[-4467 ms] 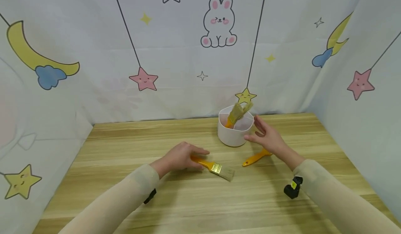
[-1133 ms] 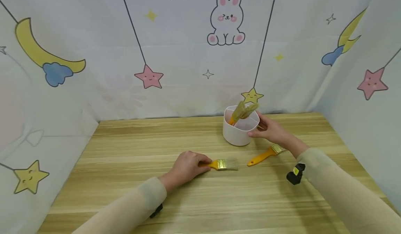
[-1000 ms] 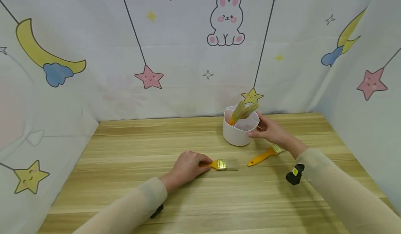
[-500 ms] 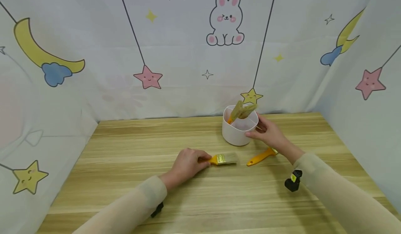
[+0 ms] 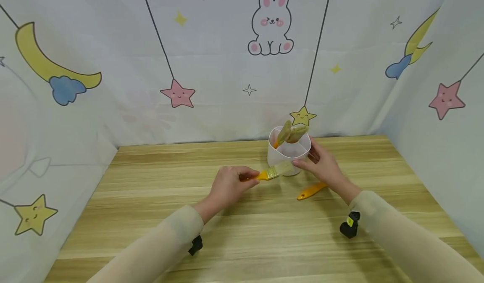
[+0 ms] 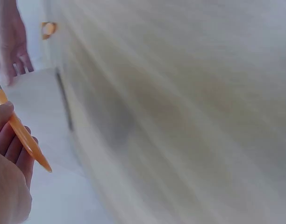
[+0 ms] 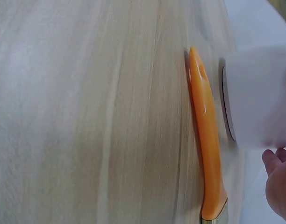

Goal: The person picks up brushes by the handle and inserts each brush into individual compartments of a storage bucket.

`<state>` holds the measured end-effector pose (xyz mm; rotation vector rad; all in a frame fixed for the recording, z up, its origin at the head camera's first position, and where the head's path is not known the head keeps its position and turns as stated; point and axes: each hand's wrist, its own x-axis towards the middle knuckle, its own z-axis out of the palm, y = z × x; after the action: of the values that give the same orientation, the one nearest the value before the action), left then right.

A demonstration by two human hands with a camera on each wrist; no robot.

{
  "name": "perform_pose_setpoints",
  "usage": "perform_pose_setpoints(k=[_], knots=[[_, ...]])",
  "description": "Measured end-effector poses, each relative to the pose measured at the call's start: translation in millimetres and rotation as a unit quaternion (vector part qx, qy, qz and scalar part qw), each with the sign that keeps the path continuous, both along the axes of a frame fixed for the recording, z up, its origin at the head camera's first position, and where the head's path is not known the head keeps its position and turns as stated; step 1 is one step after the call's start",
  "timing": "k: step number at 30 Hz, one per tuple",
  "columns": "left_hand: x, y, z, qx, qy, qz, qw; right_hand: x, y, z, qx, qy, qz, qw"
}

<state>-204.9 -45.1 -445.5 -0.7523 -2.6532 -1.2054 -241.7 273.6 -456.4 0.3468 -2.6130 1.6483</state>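
My left hand (image 5: 228, 187) pinches the orange handle of a paintbrush (image 5: 273, 172), lifted off the table. The brush points right, its pale bristles in front of the holder's lower wall. In the left wrist view the handle (image 6: 25, 137) lies between thumb and fingers. With thumb in front and fingers behind, my right hand (image 5: 324, 167) holds the side of a white divided holder (image 5: 274, 154). Two paintbrushes (image 5: 284, 133) stand in it, bristles up. Another paintbrush (image 5: 311, 190) lies under my right hand; the right wrist view shows its orange handle (image 7: 206, 126).
The wooden table (image 5: 151, 182) runs back to a white cloth backdrop (image 5: 215, 64) with printed stars, moons and a rabbit. The holder stands near the table's back edge. Cloth also hangs at both sides.
My left hand has taken hold of the paintbrush, raised it from the table and brought its bristles toward the holder. My right hand has stayed at the holder.
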Motion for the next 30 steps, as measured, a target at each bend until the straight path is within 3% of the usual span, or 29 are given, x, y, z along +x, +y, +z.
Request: perform_pose_setpoints(k=[5,15,25,30], knots=[[-1.7,9.7,13.9,0.022,-0.006,0.002,0.9997,5.3,-2,1.4,0.021,0.006,-0.009,0.9997],[-8.9,33.6,33.5,0.062,-0.003,0.019,0.9979,8.0,-2,-0.1,0.003,-0.006,-0.015,0.9999],[-16.9,51.4,47.3,0.089,-0.033,0.062,0.9936,9.1,-3,-1.6,0.002,-0.001,-0.015,0.9999],[-23.9,56.4,53.7,0.103,-0.015,0.070,0.9921,9.8,-5,-1.5,0.000,0.005,-0.013,0.9999]])
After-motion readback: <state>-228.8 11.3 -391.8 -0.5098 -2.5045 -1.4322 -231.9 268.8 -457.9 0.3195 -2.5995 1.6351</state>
